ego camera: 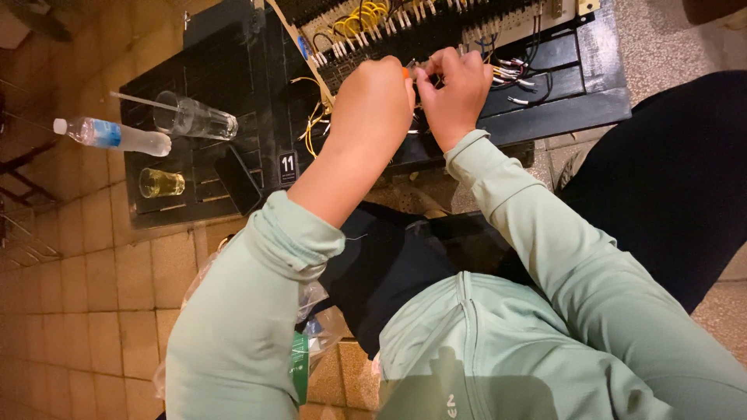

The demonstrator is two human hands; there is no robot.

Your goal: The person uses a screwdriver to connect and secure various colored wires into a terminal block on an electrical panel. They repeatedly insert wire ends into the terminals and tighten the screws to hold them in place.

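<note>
A panel of black terminal blocks (436, 23) with yellow, black and white wires lies on a dark slatted table (560, 101). My left hand (377, 97) is closed around an orange-handled tool (405, 72) at the panel's near edge. My right hand (455, 82) sits right beside it, fingers pinched on a thin wire next to the tool tip. Loose yellow wires (311, 124) hang off the panel below my left hand. Both arms wear pale green sleeves, the left one pushed up.
On the table's left stand a tall glass with a straw (194, 118), a small glass of yellow liquid (161, 183), a lying plastic water bottle (117, 136) and a dark phone (237, 179). A plastic bag (311, 342) rests on the tiled floor by my legs.
</note>
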